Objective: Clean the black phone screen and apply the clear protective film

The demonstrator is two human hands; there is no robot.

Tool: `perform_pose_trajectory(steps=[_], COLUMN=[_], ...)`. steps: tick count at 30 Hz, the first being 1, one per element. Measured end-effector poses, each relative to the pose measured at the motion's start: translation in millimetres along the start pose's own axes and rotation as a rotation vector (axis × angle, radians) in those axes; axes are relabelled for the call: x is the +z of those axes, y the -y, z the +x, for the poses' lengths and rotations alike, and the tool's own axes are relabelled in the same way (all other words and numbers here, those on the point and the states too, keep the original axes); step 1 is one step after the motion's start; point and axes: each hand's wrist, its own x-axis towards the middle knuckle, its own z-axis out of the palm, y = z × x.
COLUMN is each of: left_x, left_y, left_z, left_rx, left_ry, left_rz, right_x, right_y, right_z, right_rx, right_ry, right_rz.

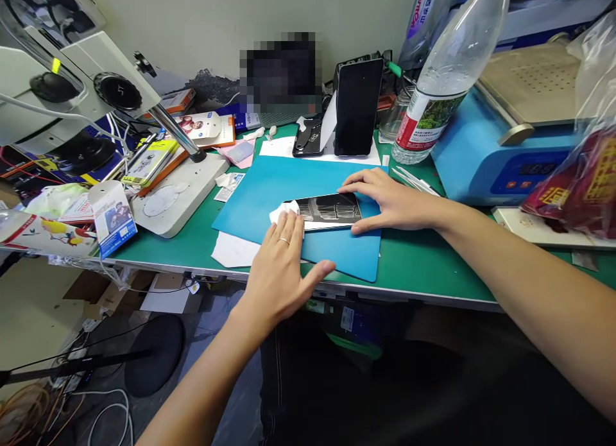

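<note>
A smartphone (334,208) with a dark, glossy face lies on a blue mat (250,189). Over its left end rests a crumpled white tissue (278,211), pressed down by the fingertips of my left hand (282,260). Those fingers are stretched out flat and the thumb points away to the right, gripping nothing. My right hand (389,202) spans the phone's right end, fingers at the far edge and thumb at the near edge. Part of the phone's left end is hidden under the tissue and fingers.
Behind the mat, a black phone (359,109) stands upright beside another dark phone (308,137) lying down. A water bottle (436,93) and a blue heating-plate-like machine (500,151) stand right. A microscope stand (192,183) and packets are left. White sheets (234,250) stick out below the mat.
</note>
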Motion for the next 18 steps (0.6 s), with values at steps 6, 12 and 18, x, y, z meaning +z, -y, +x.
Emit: perform_pose_trajectory(steps=[6,12,18], left_x=[6.2,7.7,2.7], left_y=[-44,-37,13], left_z=[36,63,31], left_rx=[0.070,0.097,0.033], left_ry=[0.059,0.021,-0.032], left_rz=[-0.070,-0.059,0.050], right_x=[0,-2,-8], right_y=[1,2,9], right_z=[2,1,-3], right_rx=[-0.010,-0.013,0.048], right_ry=[-0.021,-0.030,0.024], right_rz=[0.027,0.033,0.038])
